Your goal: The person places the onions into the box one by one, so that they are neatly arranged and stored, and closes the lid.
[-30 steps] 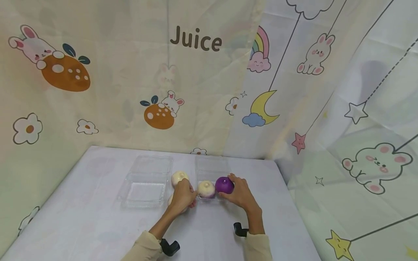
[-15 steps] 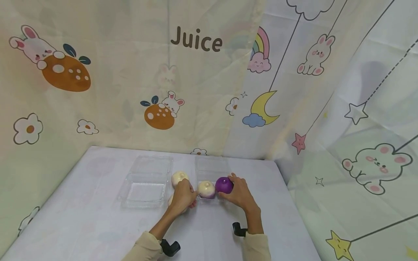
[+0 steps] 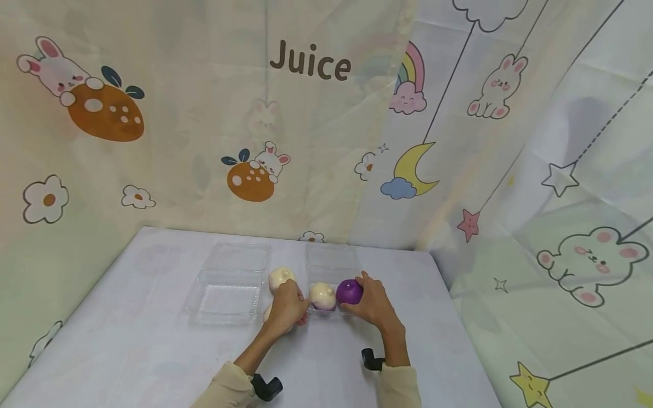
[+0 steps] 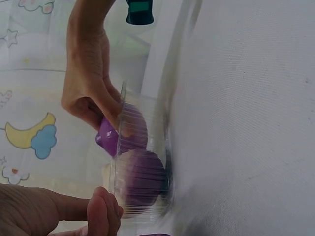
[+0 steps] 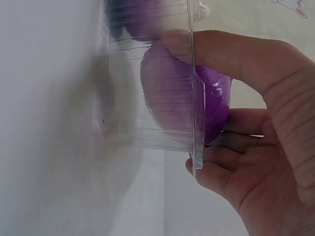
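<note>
My right hand [image 3: 376, 301] grips a glossy purple onion [image 3: 349, 292] at the right end of an open clear plastic box [image 4: 167, 206]. Through the wall in the right wrist view, the onion [image 5: 170, 98] sits partly below the rim, my thumb inside and some fingertips at the outer edge. Beside it in the box lies a round vegetable [image 3: 322, 294], creamy white on top and purple below. My left hand [image 3: 288, 306] pinches the box's left rim between thumb and fingers. Another creamy-white one [image 3: 279, 276] rests just behind that hand, and one more is mostly hidden under it.
A second open clear box [image 3: 229, 300], with nothing in it, lies to the left with its lid folded back. The right box's raised lid [image 3: 331, 256] lies toward the back. A printed curtain [image 3: 204, 113] hangs behind the white table [image 3: 127, 351].
The purple onion and my right hand have shifted slightly left and down into the box. My left hand keeps its place at the rim.
</note>
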Tool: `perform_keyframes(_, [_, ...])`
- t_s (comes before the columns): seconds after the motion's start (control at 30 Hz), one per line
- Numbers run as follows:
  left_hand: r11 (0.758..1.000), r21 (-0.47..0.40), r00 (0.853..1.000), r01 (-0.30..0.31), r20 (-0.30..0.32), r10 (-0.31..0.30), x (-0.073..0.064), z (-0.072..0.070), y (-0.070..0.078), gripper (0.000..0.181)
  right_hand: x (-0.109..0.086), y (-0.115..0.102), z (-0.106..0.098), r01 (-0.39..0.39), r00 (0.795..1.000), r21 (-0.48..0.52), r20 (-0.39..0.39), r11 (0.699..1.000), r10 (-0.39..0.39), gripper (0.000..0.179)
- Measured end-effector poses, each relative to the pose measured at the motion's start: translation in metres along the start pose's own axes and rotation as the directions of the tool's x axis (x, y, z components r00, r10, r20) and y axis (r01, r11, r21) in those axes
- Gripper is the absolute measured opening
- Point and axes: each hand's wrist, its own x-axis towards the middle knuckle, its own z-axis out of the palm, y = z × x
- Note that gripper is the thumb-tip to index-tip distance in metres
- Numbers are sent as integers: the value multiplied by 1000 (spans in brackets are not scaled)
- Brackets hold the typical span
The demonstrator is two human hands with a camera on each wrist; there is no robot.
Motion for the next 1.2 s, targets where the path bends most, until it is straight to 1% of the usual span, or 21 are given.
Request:
perform_keyframes(0.1, [999, 24, 1000, 23, -1, -23, 0, 0, 2, 19, 0, 0, 0, 6, 1000, -1, -3, 1000, -6, 83])
perform_keyframes(0.2, [999, 36, 1000, 25, -3, -25, 1, 0, 2, 19, 2, -2, -1, -1, 1000, -9, 4, 1000, 1, 83])
perform_keyframes(0.37, [999, 28, 1000, 26, 0, -26, 1, -1, 2, 19, 3, -4, -3, -23, 999, -14, 22, 1000, 23, 87])
perform_keyframes(0.53, [1000, 7, 1000, -10, -2, 10, 0, -1, -1, 18, 4, -4, -1, -14, 999, -38, 32, 999, 15, 86])
perform_keyframes(0.57, [999, 1, 999, -55, -3, 55, 3, 1, -12, 19, 4, -4, 0, -13, 999, -46, 32, 999, 14, 85])
perform_keyframes(0.63, [998, -6, 998, -65, -5, 65, 3, 1, -13, 19, 4, -6, 0, -17, 999, -53, 32, 998, 19, 84])
perform_keyframes(0.77, [999, 2, 999, -42, -1, 42, 3, 1, -11, 21, 5, -11, 0, -30, 999, -64, 29, 997, 32, 79])
perform_keyframes(0.8, [1000, 10, 1000, 4, 1, -4, 0, 0, -1, 21, 6, -12, -1, -33, 999, -66, 28, 997, 35, 78])
perform_keyframes(0.9, [999, 31, 1000, 25, 3, -25, 0, 0, 1, 22, 7, -16, -2, -34, 999, -73, 18, 997, 35, 72])
perform_keyframes(1.1, [998, 45, 999, 37, 5, -37, 1, 1, 3, 22, 9, -20, -2, -30, 999, -100, 10, 995, 31, 66])
perform_keyframes(1.2, [1000, 19, 1000, 18, 10, -18, 1, 0, 2, 20, 10, -20, -2, -32, 999, -114, 13, 993, 34, 66])
